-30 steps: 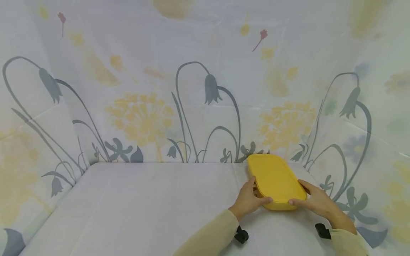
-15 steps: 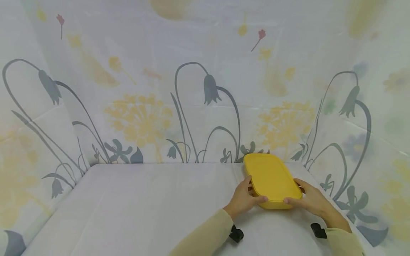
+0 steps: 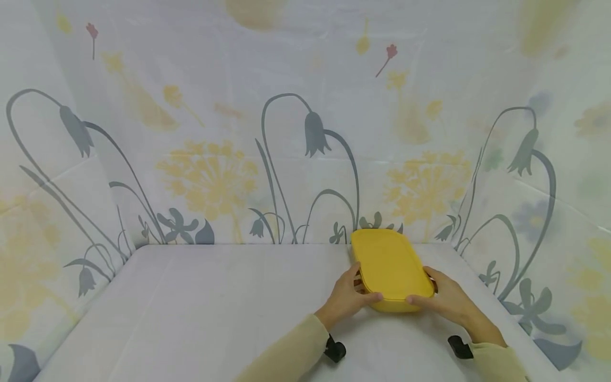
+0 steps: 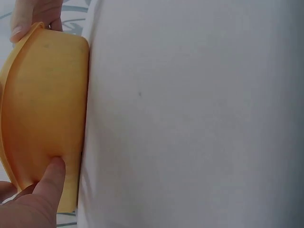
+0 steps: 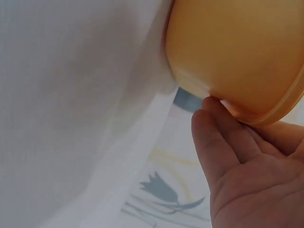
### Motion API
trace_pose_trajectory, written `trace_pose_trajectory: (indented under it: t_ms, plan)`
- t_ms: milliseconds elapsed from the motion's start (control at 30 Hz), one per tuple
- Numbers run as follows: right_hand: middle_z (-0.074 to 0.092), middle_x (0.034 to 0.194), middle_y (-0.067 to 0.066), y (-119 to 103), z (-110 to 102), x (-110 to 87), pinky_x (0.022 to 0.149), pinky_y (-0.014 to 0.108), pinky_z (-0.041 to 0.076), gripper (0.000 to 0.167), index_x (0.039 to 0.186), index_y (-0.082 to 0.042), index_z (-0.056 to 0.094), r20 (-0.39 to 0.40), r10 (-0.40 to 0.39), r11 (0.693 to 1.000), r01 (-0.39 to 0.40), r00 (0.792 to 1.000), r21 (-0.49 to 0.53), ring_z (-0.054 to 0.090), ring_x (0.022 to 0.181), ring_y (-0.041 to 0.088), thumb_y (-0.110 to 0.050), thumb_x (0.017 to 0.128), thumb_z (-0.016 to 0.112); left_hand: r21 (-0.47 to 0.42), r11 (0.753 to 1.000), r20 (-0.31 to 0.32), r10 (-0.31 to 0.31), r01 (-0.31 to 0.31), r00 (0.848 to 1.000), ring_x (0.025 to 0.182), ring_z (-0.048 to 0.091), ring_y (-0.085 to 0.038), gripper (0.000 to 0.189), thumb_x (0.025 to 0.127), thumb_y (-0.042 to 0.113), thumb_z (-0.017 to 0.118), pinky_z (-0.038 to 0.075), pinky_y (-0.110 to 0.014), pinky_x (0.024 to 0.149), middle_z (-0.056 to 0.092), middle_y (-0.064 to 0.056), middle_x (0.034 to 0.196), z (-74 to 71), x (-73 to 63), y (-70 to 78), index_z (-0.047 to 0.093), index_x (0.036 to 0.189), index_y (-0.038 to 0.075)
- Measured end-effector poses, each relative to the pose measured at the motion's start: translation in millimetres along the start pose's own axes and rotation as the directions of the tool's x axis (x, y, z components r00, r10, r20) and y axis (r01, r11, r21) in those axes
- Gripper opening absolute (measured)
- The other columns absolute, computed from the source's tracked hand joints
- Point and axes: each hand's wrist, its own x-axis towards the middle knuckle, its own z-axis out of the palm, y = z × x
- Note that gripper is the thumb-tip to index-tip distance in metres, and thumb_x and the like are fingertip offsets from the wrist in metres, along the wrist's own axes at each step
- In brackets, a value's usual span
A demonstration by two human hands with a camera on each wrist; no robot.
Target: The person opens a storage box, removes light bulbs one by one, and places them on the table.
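Note:
A yellow rectangular lidded container sits on the right part of the white table, its long side running away from me. My left hand grips its near left corner, thumb on the front wall and fingers along the left side. At the near right corner my right hand holds it the same way. The left wrist view shows the container's wall with its base close against the white cloth. Fingertips of the right hand touch the side below the rim in the right wrist view. The container's contents are hidden.
White cloth covers the tabletop. Behind and at both sides hangs a pale curtain printed with grey bellflowers and yellow blossoms. Black wrist cameras are strapped near each beige sleeve.
The yellow container has moved left across the table, with both hands keeping hold of its near corners. Its orientation looks about the same.

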Motion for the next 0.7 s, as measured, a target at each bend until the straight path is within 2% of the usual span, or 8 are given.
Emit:
trace_pose_trajectory:
  t_ms: [200,467,700]
  plan:
    - [0.035,0.142,0.034,-9.7,8.9,3.2,0.1,0.062,0.033,0.104,0.143,0.011,0.026,-0.008,0.009,0.999,-0.009,1.0,0.035,0.037,0.127,0.049,-0.054,0.077,0.073,-0.018,1.0,0.013,0.012,-0.012,1.0,0.121,0.052,-0.021,0.098,0.073,0.03,0.084,0.047,-0.029,0.096,0.044,-0.006,0.141,-12.7,-3.7,-1.5,0.026,0.15,0.008]
    - [0.033,0.143,0.033,-19.9,20.2,6.6,0.101,0.062,0.033,0.106,0.145,0.01,0.023,-0.018,0.019,0.998,-0.018,1.0,0.064,0.036,0.128,0.048,-0.055,0.077,0.072,0.031,1.0,0.019,0.001,-0.002,1.0,0.122,0.051,-0.021,0.097,0.074,0.033,0.083,0.046,-0.033,0.098,0.044,-0.004,0.141,-28.9,-4.9,-3.3,0.027,0.15,0.011]
    - [0.033,0.145,0.031,-30.0,28.5,6.1,0.102,0.061,0.033,0.106,0.146,0.008,0.022,0.003,0.03,0.995,-0.031,1.0,0.094,0.036,0.129,0.047,-0.056,0.077,0.071,-0.005,1.0,0.021,0.011,-0.011,1.0,0.122,0.052,-0.023,0.095,0.074,0.028,0.083,0.046,-0.033,0.097,0.045,-0.004,0.141,-39.3,-11.6,-6.3,0.028,0.15,0.012]
